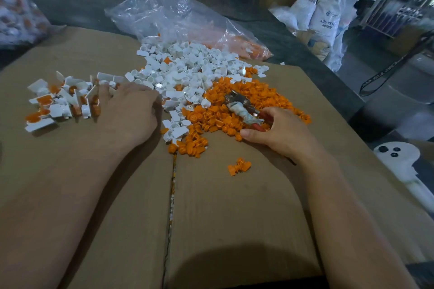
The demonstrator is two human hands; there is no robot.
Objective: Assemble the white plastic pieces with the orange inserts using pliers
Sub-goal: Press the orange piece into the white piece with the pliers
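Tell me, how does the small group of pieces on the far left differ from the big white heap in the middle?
The left group mixes white pieces with orange parts; the white heap is almost all plain white. The left group is smaller and looser; the white heap is larger and reaches the clear bag. Both lie on the cardboard.

White pieces (187,65) lay beside orange inserts (246,101) on brown cardboard (234,218); the pliers (244,107) had seemingly red handles.
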